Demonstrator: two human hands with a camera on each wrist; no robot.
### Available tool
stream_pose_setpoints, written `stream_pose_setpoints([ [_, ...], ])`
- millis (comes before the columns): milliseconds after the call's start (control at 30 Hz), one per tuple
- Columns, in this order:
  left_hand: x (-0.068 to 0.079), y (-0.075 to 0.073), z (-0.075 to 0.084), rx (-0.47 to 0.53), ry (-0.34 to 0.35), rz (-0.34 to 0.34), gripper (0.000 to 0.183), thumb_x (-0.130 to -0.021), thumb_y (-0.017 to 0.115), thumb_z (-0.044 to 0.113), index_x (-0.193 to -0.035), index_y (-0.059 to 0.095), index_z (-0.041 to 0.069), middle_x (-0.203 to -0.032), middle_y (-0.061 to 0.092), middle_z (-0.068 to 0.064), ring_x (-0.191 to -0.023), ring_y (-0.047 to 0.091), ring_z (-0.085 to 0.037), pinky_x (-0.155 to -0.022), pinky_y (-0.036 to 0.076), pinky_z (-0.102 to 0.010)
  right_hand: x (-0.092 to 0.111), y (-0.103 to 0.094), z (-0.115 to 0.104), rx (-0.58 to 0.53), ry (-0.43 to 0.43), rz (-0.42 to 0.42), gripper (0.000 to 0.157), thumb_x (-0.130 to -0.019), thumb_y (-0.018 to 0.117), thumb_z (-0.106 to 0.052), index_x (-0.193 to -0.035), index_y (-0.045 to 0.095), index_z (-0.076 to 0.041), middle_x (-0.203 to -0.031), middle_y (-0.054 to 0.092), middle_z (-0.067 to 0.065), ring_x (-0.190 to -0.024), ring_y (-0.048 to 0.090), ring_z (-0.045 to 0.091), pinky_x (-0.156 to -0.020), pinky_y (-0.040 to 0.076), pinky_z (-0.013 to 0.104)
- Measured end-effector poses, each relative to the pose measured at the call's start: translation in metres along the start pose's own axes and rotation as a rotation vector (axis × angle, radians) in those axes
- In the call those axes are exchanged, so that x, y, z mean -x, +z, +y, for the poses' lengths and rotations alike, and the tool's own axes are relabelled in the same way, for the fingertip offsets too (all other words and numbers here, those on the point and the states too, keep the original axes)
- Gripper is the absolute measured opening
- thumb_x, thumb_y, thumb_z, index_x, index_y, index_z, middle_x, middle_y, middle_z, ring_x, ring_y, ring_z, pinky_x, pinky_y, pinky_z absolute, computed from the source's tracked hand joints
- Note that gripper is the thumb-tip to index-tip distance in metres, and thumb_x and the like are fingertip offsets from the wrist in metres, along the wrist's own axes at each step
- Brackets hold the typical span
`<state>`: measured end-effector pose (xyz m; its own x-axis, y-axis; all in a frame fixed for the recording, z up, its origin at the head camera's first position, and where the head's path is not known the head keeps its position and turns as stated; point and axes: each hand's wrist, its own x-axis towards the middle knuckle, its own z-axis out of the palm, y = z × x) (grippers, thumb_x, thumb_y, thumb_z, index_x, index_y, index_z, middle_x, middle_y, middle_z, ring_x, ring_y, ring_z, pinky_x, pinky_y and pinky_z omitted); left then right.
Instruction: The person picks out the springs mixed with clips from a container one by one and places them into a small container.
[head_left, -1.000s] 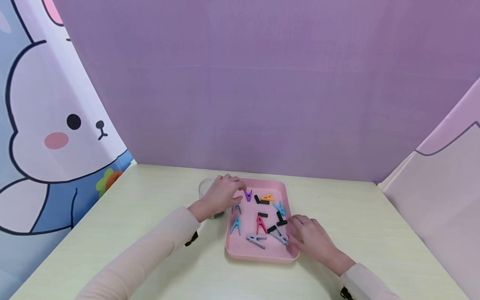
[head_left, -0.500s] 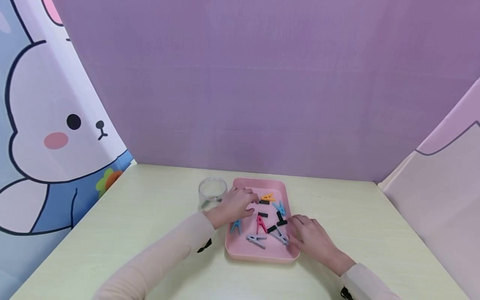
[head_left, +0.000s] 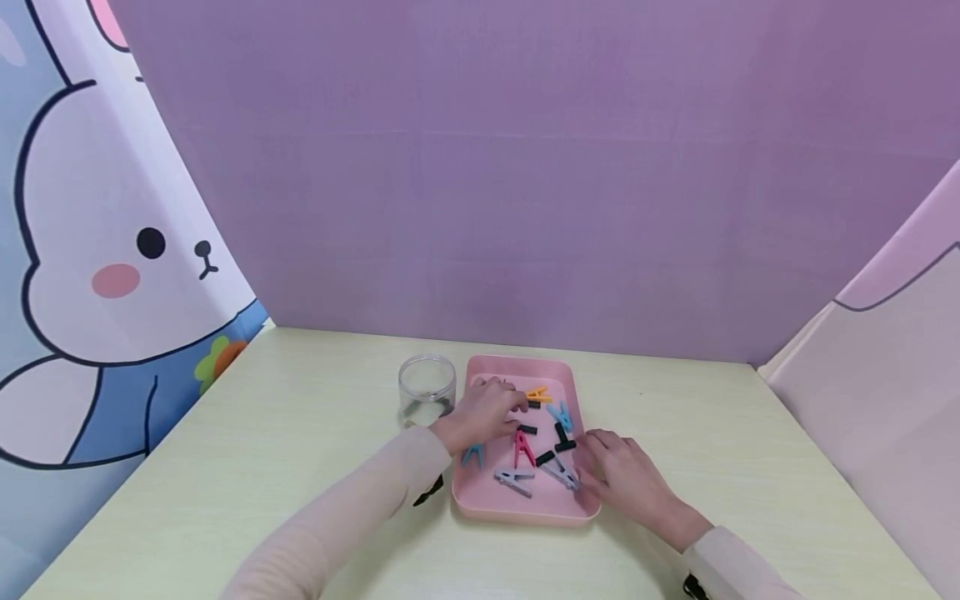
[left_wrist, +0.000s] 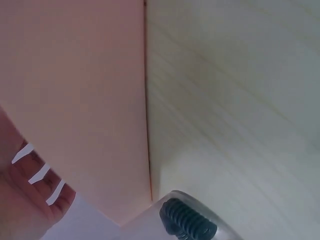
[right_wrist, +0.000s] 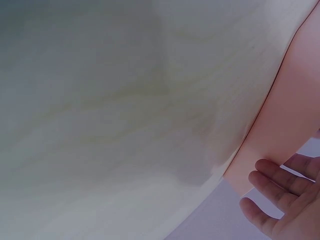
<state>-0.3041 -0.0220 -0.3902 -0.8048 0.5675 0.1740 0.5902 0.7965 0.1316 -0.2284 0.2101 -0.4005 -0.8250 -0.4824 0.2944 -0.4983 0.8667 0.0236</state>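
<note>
My left hand reaches over the left side of a pink tray, its fingers bent down near a black ribbed piece; the thumb and index finger look apart. In the left wrist view, its fingers are spread apart and loosely bent beyond the tray's wall. My right hand rests at the tray's right rim, its fingers relaxed against the outer wall. Inside the tray lie a red clothespin, an orange clothespin, blue clothespins, grey clothespins and several short black pieces.
Left of the tray stands a clear round jar, partly behind my left forearm. A dark ribbed piece lies inside it. A purple backdrop closes off the back of the pale table, with printed cloth at the sides.
My left hand has moved right from beside the jar to farther over the tray, uncovering the jar and hiding the purple clothespin and a black piece. The right hand stays at the rim.
</note>
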Motion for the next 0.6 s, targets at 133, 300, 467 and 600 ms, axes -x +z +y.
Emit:
stream_pose_setpoints([
  [133,-0.0033,0.0033,0.0001,-0.005,-0.012,-0.001,0.021,-0.082,0.066,0.028,-0.102,0.067,0.026,-0.1,0.066,0.009,-0.094,0.057,-0.014,-0.088,0.04,-0.038,-0.0002,-0.0013,-0.0002,-0.006,0.003,-0.005,0.042,-0.078,0.068,-0.03,-0.11,0.061,-0.004,-0.11,0.061,0.01,-0.104,0.056,0.026,-0.083,0.047,0.044],
  [300,-0.0059,0.0057,-0.0005,0.004,-0.014,-0.017,0.019,-0.082,0.066,0.028,-0.102,0.067,0.025,-0.098,0.065,0.009,-0.091,0.056,-0.012,-0.087,0.04,-0.037,0.0001,-0.0006,0.0007,-0.014,-0.002,0.003,0.042,-0.078,0.068,-0.03,-0.11,0.061,-0.004,-0.11,0.062,0.01,-0.105,0.057,0.026,-0.084,0.047,0.044],
  [467,-0.008,0.0093,-0.0015,0.013,0.001,-0.032,0.017,-0.083,0.065,0.027,-0.1,0.067,0.026,-0.095,0.065,0.009,-0.087,0.055,-0.011,-0.085,0.04,-0.035,0.0006,-0.0003,0.0015,-0.016,-0.007,0.013,0.043,-0.077,0.068,-0.03,-0.11,0.061,-0.003,-0.11,0.062,0.01,-0.105,0.057,0.025,-0.084,0.046,0.044],
  [600,-0.0086,0.0106,-0.0014,0.015,0.006,-0.042,0.015,-0.084,0.065,0.027,-0.099,0.067,0.025,-0.095,0.066,0.009,-0.086,0.054,-0.011,-0.084,0.041,-0.033,0.0003,0.0003,0.0016,-0.018,-0.002,0.004,0.043,-0.078,0.068,-0.031,-0.11,0.061,-0.004,-0.111,0.061,0.01,-0.106,0.056,0.025,-0.085,0.046,0.044],
])
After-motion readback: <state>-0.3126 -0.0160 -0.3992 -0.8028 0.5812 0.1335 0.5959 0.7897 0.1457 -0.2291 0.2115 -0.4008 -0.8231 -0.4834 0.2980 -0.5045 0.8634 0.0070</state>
